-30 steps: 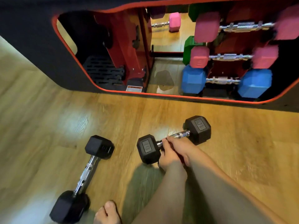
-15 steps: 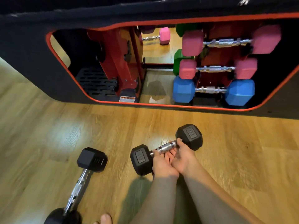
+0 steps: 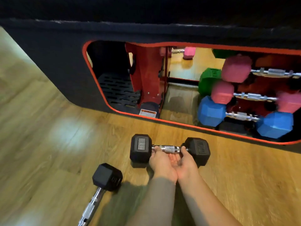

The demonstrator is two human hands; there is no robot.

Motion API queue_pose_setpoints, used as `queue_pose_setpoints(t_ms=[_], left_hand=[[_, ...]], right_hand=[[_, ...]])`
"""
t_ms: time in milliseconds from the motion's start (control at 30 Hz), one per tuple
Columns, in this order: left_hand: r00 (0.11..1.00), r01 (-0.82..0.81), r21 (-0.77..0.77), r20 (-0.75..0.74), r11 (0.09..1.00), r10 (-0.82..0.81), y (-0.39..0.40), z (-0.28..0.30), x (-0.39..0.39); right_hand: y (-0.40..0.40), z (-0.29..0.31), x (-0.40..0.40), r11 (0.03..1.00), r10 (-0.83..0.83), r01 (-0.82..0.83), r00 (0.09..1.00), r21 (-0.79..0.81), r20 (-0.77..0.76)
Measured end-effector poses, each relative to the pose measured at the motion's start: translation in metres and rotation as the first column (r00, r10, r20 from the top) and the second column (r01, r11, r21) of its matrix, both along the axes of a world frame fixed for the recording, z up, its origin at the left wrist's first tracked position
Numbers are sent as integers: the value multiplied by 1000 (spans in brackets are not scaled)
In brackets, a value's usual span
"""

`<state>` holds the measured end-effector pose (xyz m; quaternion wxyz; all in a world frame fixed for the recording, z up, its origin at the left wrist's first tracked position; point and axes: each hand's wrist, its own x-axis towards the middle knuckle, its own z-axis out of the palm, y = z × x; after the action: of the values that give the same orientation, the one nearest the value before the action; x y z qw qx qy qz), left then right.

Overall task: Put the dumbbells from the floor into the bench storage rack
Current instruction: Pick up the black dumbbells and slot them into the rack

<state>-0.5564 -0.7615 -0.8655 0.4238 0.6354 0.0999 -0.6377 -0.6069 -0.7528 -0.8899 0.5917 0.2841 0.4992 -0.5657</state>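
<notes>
Black rubber hex dumbbell (image 3: 170,150) is sitting just above the wood floor (image 3: 57,144), near the bench storage rack (image 3: 244,98) opening. Left hand (image 3: 162,163) and right hand (image 3: 187,162) are both gripping its chrome handle, fingers curled under. Second black dumbbell (image 3: 101,188) is lying near-left, untouched. Pink, blue and green ones are already sitting racked far right. Judging two left to stow.

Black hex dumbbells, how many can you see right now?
2. One black rubber hex dumbbell is gripped by both hands before the bench; the other lies on the wooden floor at lower left, partly cropped.
</notes>
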Motion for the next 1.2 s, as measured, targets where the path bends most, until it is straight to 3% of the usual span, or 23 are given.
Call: queue_pose_setpoints(t_ms=[133,233,367,767,1033,1200], left_hand=[[999,31,-7,-29,999,-31,-56,33,10],[993,120,-49,8,992,-119,-87,47,17],[987,141,-120,97,983,-129,-126,37,26],[977,211,-230,74,950,-199,-184,24,49],[989,146,-229,69,962,-134,-196,13,44],[994,101,-254,56,962,-90,-201,20,41]], right_hand=[[-52,36,10,999,-9,8,1000,-41,-18],[-83,61,18,998,5,-9,997,-55,-71],[-112,69,27,991,-44,41,999,-130,-21],[-155,57,42,960,-56,98,985,-262,165],[-161,44,33,951,-10,36,996,-307,87],[-165,43,36,928,12,64,979,-367,201]])
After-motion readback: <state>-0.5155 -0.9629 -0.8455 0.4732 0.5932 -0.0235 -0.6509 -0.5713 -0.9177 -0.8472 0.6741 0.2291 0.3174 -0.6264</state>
